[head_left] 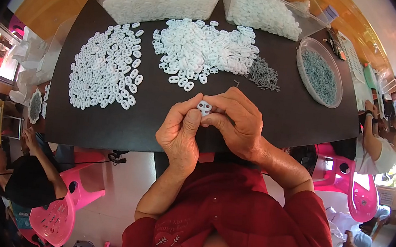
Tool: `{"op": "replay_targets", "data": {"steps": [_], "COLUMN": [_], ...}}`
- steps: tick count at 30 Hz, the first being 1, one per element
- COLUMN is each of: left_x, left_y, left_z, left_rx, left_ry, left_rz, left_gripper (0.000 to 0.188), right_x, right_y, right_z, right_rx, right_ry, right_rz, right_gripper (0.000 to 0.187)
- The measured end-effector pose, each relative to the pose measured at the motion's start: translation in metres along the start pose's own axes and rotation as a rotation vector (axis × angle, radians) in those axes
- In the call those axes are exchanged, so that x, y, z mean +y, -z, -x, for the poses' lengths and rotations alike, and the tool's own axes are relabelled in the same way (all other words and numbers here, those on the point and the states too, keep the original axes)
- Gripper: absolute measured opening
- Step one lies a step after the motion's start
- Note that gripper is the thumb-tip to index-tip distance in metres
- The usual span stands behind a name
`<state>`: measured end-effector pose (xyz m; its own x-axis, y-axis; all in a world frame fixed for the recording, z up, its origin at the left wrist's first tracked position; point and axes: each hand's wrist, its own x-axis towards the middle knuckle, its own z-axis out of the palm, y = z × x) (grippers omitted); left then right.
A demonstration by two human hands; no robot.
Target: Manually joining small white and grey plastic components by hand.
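Just above the dark table's near part, my left hand [181, 136] and my right hand [239, 120] meet fingertip to fingertip. Between them they pinch a small white plastic piece [204, 107] with several round holes in its face. Fingertips hide its edges. Beyond my hands lies a heap of white oval plastic pieces [200, 45], most with two holes. A small pile of dark grey pegs [263, 74] touches the heap's right side, and one loose peg [236, 83] lies nearer to my right hand.
White oval pieces [103, 67] are spread flat at the left. Two clear bins [189, 17] [307, 31] of white pieces stand along the back. A round clear tub [300, 66] of grey-green pegs sits at the right. Other people sit on both sides, near pink chairs [67, 215].
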<state>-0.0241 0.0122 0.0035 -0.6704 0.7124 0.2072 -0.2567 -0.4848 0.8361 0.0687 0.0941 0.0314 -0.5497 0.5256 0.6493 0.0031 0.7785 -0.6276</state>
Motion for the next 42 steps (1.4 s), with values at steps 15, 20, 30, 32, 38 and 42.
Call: {"op": "replay_targets", "data": {"steps": [15, 20, 30, 32, 38, 42], "left_x": [-0.005, -0.008, -0.015, -0.015, -0.008, -0.006], "left_y": [-0.005, -0.004, -0.003, -0.003, 0.0, -0.001], "left_z": [0.0, 0.002, 0.002, 0.001, 0.003, 0.003], "left_rx": [0.067, 0.062, 0.051, 0.062, 0.063, 0.051], "left_ry": [-0.044, -0.042, -0.162, -0.14, -0.091, -0.094], "left_rz": [-0.016, -0.057, -0.111, -0.102, -0.084, -0.025], "left_gripper": [0.021, 0.022, 0.019, 0.019, 0.023, 0.024], "right_x": [0.0, 0.003, 0.007, 0.006, -0.002, -0.003], "right_y": [-0.007, -0.01, -0.015, -0.016, -0.016, -0.016], "right_z": [0.006, 0.009, 0.007, 0.007, 0.01, 0.01], "right_rx": [0.014, 0.051, 0.09, 0.087, 0.054, 0.058], "right_ry": [-0.004, 0.006, 0.137, 0.129, -0.017, -0.061], "right_rz": [0.007, 0.005, 0.059, 0.063, -0.034, -0.067], "right_gripper": [0.033, 0.032, 0.028, 0.029, 0.028, 0.027]}}
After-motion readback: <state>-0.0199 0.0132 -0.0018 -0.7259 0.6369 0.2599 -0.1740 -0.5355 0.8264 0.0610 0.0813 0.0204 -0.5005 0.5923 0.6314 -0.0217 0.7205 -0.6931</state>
